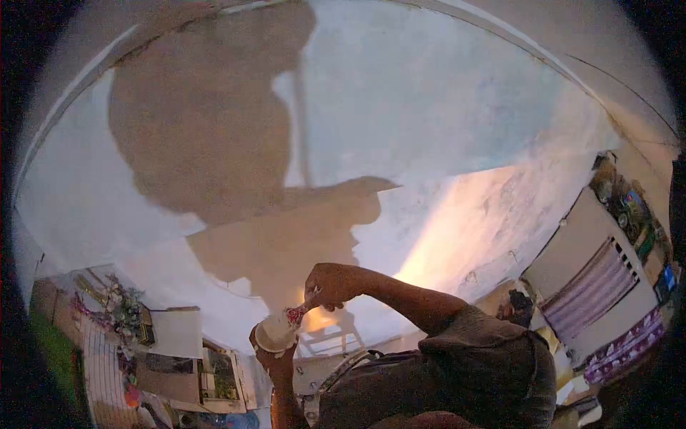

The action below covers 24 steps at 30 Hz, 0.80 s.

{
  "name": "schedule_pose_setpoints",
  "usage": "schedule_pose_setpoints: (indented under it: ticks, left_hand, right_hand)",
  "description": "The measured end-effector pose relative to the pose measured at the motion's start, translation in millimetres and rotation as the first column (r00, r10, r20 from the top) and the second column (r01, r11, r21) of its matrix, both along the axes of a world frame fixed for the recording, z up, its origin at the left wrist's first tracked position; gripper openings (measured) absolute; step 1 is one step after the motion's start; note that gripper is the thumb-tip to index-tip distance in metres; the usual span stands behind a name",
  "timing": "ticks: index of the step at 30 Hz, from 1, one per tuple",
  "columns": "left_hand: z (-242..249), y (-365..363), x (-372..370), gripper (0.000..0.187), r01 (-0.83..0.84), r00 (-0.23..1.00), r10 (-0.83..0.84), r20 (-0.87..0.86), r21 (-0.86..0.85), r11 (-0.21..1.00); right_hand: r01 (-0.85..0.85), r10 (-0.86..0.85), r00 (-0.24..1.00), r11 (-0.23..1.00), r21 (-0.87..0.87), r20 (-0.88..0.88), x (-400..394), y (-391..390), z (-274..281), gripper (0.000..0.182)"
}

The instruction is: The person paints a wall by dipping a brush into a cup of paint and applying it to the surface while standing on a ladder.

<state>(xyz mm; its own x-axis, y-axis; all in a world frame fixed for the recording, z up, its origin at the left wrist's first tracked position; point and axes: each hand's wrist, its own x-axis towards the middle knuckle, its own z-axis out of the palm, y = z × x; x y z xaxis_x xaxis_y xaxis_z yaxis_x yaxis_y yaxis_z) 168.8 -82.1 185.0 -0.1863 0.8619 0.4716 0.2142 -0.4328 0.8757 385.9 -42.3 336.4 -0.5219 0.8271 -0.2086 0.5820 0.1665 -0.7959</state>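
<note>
My left hand [279, 361] is wrapped round a small pale tub [269, 334], held upright low in the middle of the view. Just above the tub, my right hand [331, 284] grips a brush [294, 314] with reddish colouring near its lower end. The brush points down and left into the tub's mouth, and its tip is hard to make out. Behind both hands rises a large white and pale blue wall [429, 93], with a broad dark shadow across its left half.
A pale stepped frame [332, 342], like a ladder or stool, stands below my right hand. Flowers [118, 307] and a white panel [176, 332] are at the left. To the right are a person's head [516, 309], a purple curtain [589, 289] and cluttered shelves [632, 207].
</note>
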Motion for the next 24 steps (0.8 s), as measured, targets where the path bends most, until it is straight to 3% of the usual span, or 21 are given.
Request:
schedule_pose_setpoints:
  ticks: [3,5,6,8,9,11,12,14,15,18,19,21,24]
  left_hand:
    - [-13,11,3,0.071,0.078,0.997,-0.078,0.001,-0.038,0.996]
    - [-15,14,5,0.070,0.152,0.987,-0.140,0.072,-0.206,0.967]
    - [-14,15,8,0.070,0.164,0.986,-0.153,0.068,-0.207,0.965]
    - [-1,14,18,0.069,0.269,0.946,-0.254,0.200,-0.050,0.962]
    - [3,14,19,0.069,0.273,0.945,-0.258,0.199,-0.049,0.961]
    - [9,14,20,0.069,0.174,0.983,-0.168,-0.079,0.078,0.982]
    - [7,15,20,0.069,0.170,0.983,-0.164,-0.076,0.079,0.982]
    - [6,13,18,0.069,0.249,0.958,-0.222,0.182,-0.142,0.958]
    - [6,11,18,0.069,0.224,0.962,-0.195,0.193,-0.142,0.964]
    - [18,9,18,0.071,0.139,0.990,-0.138,-0.032,0.051,0.989]
    - [7,14,15,0.071,0.105,0.994,-0.104,-0.020,0.052,0.993]
    - [-18,23,10,0.071,0.162,0.973,-0.151,0.177,-0.049,0.986]
    - [-1,-3,8,0.071,0.137,0.977,-0.125,0.174,-0.061,0.989]
  right_hand:
    - [0.118,-0.141,0.975,0.984,-0.136,-0.172,18,-14,5,0.018]
    - [0.128,-0.154,0.973,0.979,-0.156,-0.171,28,-20,2,0.022]
    - [0.122,-0.151,0.974,0.977,-0.173,-0.168,33,-23,0,0.029]
    - [0.095,-0.137,0.965,0.978,-0.185,-0.225,44,-26,-9,0.028]
    - [0.056,-0.110,0.954,0.979,-0.195,-0.278,49,-27,-14,0.026]
    - [0.094,-0.144,0.957,0.975,-0.200,-0.250,56,-29,-21,0.025]
    - [0.128,-0.173,0.960,0.970,-0.204,-0.219,58,-30,-23,0.025]
    - [0.148,-0.185,0.961,0.972,-0.182,-0.206,54,-35,-22,0.025]
    - [0.168,-0.197,0.961,0.973,-0.159,-0.194,52,-36,-20,0.025]
    - [0.162,-0.193,0.957,0.975,-0.152,-0.216,49,-40,-8,0.026]
    - [0.188,-0.217,0.952,0.971,-0.148,-0.216,47,-39,-3,0.027]
    - [0.198,-0.229,0.954,0.966,-0.166,-0.194,45,-35,2,0.026]
    - [0.185,-0.215,0.948,0.972,-0.144,-0.236,45,-54,6,0.023]
